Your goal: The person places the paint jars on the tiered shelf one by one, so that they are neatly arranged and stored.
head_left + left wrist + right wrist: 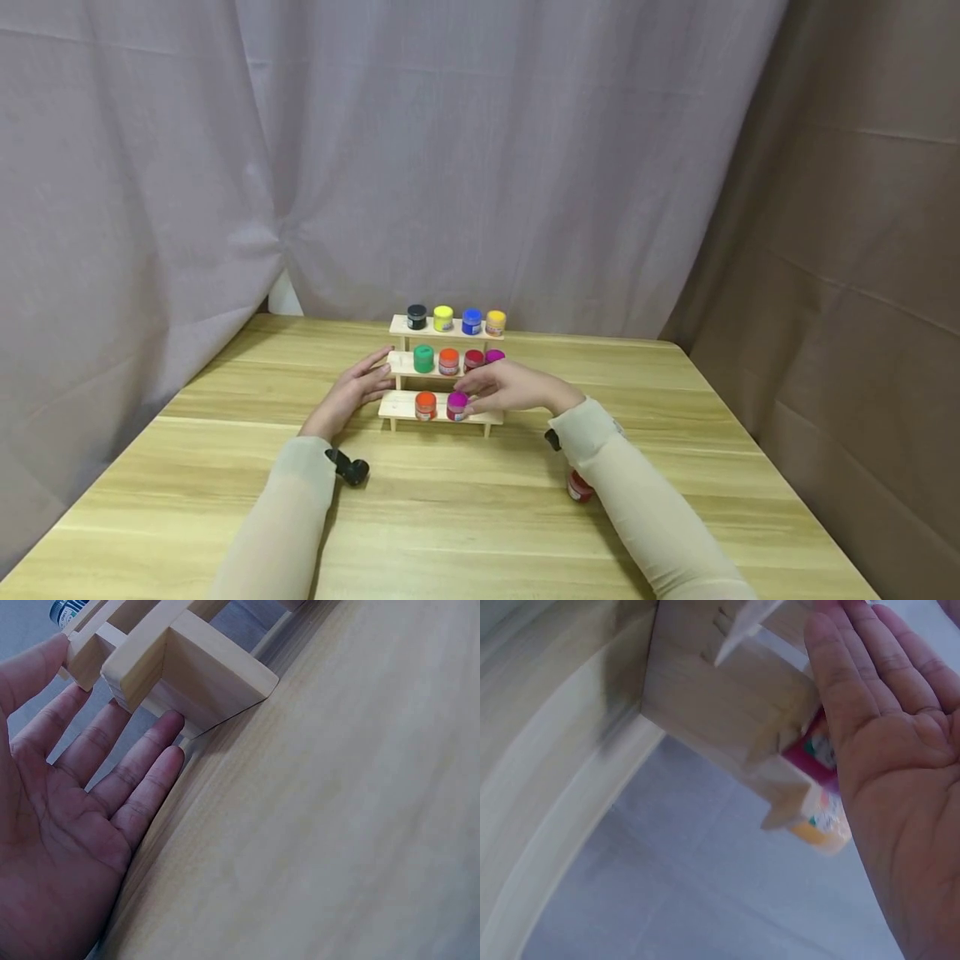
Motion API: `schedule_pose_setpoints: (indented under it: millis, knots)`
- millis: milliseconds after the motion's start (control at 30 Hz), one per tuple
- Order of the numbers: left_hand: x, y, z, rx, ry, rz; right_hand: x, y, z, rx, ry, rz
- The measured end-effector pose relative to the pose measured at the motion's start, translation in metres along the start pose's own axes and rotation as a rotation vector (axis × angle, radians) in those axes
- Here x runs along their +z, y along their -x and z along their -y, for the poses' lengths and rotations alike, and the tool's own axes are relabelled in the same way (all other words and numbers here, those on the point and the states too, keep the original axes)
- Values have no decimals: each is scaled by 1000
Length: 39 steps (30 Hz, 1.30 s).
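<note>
A three-tier wooden stand (397, 406) holds small paint jars with coloured lids. My right hand (517, 387) is at the lowest tier, thumb and fingers around a magenta paint jar (457, 406); in the right wrist view that jar is mostly out of frame. Beside it on the same tier is an orange jar (425, 406). My left hand (351, 393) has its fingers extended, the fingertips at the stand's left end (217, 671) in the left wrist view. The middle tier bears green (423, 358), orange-red (448, 361), dark red (473, 359) and magenta (494, 357) jars.
On the top tier stand black (416, 316), yellow (443, 317), blue (471, 321) and orange-yellow (496, 322) jars. A red jar (579, 486) is on the wooden table (450, 533), partly behind my right sleeve. Grey curtains (480, 167) hang behind and beside the table.
</note>
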State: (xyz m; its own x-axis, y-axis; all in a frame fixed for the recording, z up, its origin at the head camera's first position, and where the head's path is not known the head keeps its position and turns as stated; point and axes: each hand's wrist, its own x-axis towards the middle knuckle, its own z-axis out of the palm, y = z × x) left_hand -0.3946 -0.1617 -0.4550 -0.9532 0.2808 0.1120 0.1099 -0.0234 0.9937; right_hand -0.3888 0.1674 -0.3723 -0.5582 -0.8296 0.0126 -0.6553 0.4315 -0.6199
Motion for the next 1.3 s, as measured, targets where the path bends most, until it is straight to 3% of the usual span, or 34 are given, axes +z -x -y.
schedule_pose_setpoints:
  millis: [300, 467, 700, 933, 1300]
  knots:
    - [1, 1, -1, -4, -23, 1, -18, 41, -8, 24, -36, -70]
    - [2, 2, 1, -10, -13, 4, -20, 66, -18, 50, -42, -106]
    - [0, 0, 1, 2, -5, -1, -20, 86, -21, 51, -52, -127]
    - [0, 0, 1, -3, -5, -7, -13, 116, -33, 71, -85, -101]
    - [1, 0, 1, 1, -8, -7, 4, 158, -65, 50, -321, 21]
